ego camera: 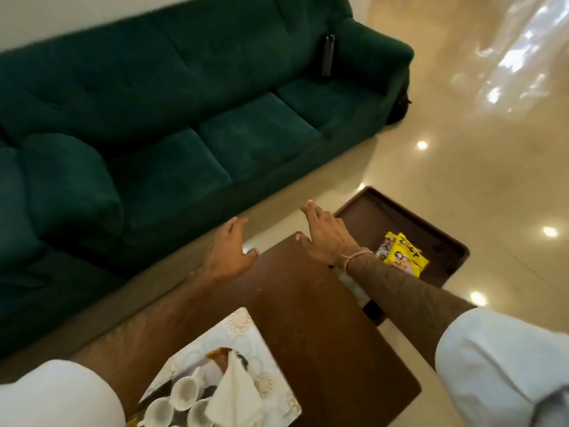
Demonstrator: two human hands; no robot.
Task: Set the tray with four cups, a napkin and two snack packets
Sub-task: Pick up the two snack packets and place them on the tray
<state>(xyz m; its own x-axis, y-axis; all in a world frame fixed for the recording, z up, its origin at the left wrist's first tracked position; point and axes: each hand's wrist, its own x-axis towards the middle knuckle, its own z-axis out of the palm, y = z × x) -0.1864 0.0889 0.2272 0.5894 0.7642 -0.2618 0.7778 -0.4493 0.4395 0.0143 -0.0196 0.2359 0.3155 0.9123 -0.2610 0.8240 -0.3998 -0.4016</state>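
Head view looks down on a brown wooden tabletop [308, 306], the landmark for everything else. Both arms reach forward over it. The left hand [226, 248] hovers at the tabletop's far left corner, palm down, its fingers [238, 224] spread and released, holding nothing. The right hand [321, 237] is at the far right corner, also palm down with fingers [309, 208] splayed loose and empty; a thin bracelet [357, 257] circles its wrist. White sleeves [498, 362] cover both upper arms.

On the near left part of the tabletop lies a pale patterned tray [268, 392]. Three white cups [186, 391] are seen on it, clustered at its near end, lying tipped with their openings showing; the frame edge cuts off that end, so a fourth cannot be made out. A white napkin [237, 392] is draped just beside the cups, touching them.

Beyond the tabletop's right edge, a dark brown tray [431, 229] sits lower down, apparently on the glossy beige floor [462, 134]. Two yellow snack packets [403, 254] lie in it, overlapping, partly hidden by the right forearm.

Past the tabletop's far and left sides runs a dark green sofa [184, 118], with a black bottle [328, 55] standing against its far armrest.
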